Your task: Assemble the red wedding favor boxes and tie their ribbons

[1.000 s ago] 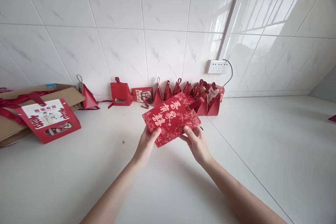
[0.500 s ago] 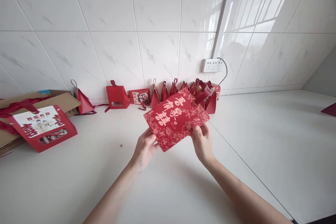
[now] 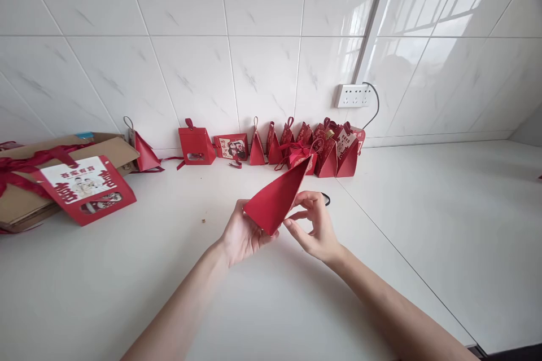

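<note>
Red, triangular-sided cardboard box [image 3: 274,197]: left hand [image 3: 242,237] clamped around lower end; right hand [image 3: 317,229] at edge, finger closure indeterminable.

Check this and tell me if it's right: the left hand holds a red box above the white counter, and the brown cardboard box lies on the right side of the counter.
Not quite: the head view shows the brown cardboard box on the left side, not the right. The left hand does hold a red box above the white counter.
</note>
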Demonstrator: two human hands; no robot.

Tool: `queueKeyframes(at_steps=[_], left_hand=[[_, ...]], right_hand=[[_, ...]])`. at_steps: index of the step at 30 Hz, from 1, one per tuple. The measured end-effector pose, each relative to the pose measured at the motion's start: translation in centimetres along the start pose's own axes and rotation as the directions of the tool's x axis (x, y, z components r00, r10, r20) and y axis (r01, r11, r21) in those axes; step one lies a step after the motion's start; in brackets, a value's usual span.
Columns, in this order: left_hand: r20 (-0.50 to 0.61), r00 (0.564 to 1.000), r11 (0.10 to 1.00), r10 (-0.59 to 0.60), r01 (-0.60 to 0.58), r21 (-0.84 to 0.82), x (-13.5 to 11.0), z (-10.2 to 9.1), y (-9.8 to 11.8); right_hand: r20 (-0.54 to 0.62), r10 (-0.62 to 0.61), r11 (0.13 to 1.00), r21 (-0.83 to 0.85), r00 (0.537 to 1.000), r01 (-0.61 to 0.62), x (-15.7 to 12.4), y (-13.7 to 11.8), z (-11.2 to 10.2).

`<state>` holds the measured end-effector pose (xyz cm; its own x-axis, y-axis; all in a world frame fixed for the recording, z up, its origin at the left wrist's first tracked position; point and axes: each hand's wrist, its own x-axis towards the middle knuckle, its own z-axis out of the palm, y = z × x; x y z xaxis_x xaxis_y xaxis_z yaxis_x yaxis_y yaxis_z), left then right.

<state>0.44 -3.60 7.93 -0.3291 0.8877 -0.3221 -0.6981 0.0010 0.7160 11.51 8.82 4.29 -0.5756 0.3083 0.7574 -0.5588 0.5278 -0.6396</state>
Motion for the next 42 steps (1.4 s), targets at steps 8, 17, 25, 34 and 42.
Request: queueKeyframes(at_steps=[8, 17, 25, 34, 42], left_hand=[[-0.030, 0.907, 0.887, 0.420, -0.404, 0.222, 0.6, -0.3, -1.4], [0.468, 0.254, -0.239, 0.847, -0.603, 0.761, 1.7, -2.9, -3.5], [0.615, 0.231, -0.347, 0.754, -0.654, 0.672, 2.1, -3.7, -3.1], [0.650, 0.131, -0.347, 0.748, -0.759, 0.551, 2.8, -4.0, -3.3], [0.518, 0.262, -0.108, 0.814, -0.808, 0.579, 2.1, -3.5, -3.5]], right_hand=[[-0.043, 0.134, 0.989, 0.065, 0.990, -0.131, -0.2, 0.9, -0.3], [-0.127, 0.375, 0.913, 0.221, 0.918, -0.343, 0.7, 0.3, -0.2], [-0.141, 0.437, 0.883, 0.256, 0.888, -0.393, 0.4, 0.6, -0.1], [-0.144, 0.405, 0.902, 0.221, 0.903, -0.370, 0.2, 0.8, -0.4], [-0.232, 0.292, 0.952, 0.160, 0.928, -0.260, -0.3, 1.6, -0.9]])
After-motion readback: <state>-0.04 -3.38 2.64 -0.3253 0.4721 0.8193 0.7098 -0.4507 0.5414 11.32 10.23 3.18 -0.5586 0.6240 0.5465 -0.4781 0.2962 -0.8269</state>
